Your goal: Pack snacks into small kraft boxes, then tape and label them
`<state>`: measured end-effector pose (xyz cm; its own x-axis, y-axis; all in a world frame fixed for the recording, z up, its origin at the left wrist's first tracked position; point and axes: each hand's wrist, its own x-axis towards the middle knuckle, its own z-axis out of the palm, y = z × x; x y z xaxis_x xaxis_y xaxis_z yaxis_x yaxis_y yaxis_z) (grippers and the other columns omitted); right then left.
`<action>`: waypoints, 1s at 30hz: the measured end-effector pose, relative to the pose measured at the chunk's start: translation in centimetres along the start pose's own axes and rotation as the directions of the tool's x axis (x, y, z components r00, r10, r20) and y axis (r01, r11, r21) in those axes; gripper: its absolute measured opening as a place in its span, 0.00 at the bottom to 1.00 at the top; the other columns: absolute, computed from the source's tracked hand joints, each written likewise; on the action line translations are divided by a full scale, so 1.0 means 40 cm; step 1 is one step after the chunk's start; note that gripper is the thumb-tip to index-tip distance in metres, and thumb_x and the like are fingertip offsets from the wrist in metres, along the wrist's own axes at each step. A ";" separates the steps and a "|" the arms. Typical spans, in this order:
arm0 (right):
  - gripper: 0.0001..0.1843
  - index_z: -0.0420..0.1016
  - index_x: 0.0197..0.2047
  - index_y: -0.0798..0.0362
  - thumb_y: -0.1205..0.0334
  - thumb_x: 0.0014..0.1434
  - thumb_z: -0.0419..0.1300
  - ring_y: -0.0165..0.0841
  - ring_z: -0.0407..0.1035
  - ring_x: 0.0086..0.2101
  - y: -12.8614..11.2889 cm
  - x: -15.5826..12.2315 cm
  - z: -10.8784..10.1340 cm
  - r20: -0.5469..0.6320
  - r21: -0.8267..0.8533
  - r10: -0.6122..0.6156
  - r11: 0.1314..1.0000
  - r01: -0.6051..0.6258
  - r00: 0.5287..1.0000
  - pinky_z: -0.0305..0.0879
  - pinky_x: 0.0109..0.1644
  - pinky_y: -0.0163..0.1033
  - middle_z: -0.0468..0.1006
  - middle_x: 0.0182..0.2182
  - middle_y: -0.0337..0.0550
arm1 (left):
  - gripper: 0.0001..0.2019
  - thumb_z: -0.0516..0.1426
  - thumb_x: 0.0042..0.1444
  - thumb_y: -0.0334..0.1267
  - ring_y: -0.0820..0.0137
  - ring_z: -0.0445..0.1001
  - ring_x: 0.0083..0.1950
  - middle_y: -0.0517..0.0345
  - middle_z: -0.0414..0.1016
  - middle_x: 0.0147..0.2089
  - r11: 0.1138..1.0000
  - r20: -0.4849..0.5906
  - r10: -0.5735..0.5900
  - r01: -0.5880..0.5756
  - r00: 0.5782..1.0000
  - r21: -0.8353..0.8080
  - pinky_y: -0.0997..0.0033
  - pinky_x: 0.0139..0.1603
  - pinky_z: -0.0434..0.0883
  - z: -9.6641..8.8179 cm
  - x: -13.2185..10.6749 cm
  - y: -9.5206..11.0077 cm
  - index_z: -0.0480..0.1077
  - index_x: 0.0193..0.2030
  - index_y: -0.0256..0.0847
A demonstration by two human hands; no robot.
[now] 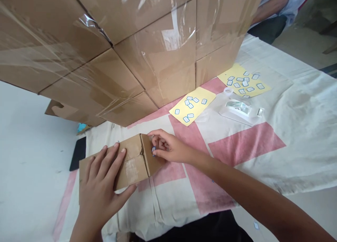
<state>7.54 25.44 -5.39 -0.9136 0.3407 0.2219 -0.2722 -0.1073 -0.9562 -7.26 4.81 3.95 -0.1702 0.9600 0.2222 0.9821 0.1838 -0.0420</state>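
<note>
A small brown cardboard box (133, 154) lies on the cloth-covered table, with a strip of clear tape on its top. My left hand (101, 179) rests on the box's left part, fingers stretched out over the top and thumb along the near edge. At the box's right end, my right hand (168, 147) has its fingers curled, and thumb and finger meet at a small blue-edged label (153, 150). This label is against or very near the end face; I cannot tell whether it is stuck there. Part of the end face is hidden by the right hand.
A tall stack of taped cardboard boxes (168, 49) stands behind. Yellow sheets, one nearer (202, 112) and one farther (259, 91), carry several labels. Nearby is a white tape dispenser (238, 112). A black phone (78, 153) lies left. Another person's arm (272, 7) shows top right.
</note>
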 end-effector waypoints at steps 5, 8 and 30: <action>0.23 0.66 0.54 0.48 0.62 0.57 0.67 0.26 0.59 0.30 0.000 -0.004 -0.005 -0.090 -0.094 -0.001 0.996 -0.008 0.996 0.60 0.34 0.34 0.67 0.41 0.37 | 0.40 0.58 0.58 0.54 0.43 0.52 0.75 0.49 0.54 0.76 1.000 0.009 -0.013 0.013 1.000 0.004 0.34 0.72 0.53 -0.001 0.001 0.000 0.49 0.75 0.50; 0.16 0.69 0.44 0.50 0.59 0.56 0.69 0.28 0.61 0.31 0.005 -0.008 -0.006 -0.149 -0.195 -0.043 0.981 0.014 0.988 0.60 0.35 0.35 0.69 0.36 0.36 | 0.40 0.58 0.58 0.54 0.43 0.53 0.75 0.49 0.54 0.76 1.000 0.002 -0.007 0.007 1.000 -0.001 0.34 0.72 0.54 -0.001 0.000 -0.001 0.49 0.75 0.50; 0.06 0.77 0.31 0.53 0.68 0.59 0.60 0.27 0.62 0.25 0.002 -0.050 0.044 -0.246 -0.183 -0.115 0.981 0.071 0.962 0.57 0.28 0.34 0.70 0.26 0.38 | 0.40 0.57 0.58 0.55 0.43 0.54 0.75 0.49 0.55 0.75 1.000 0.000 0.003 -0.003 1.000 0.026 0.36 0.71 0.55 0.001 0.007 -0.009 0.50 0.75 0.49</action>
<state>8.80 23.11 -5.57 -0.7737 0.5698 0.2770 -0.2763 0.0901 -0.9568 -7.66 5.03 3.98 -0.1669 0.9606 0.2222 0.9802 0.1859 -0.0677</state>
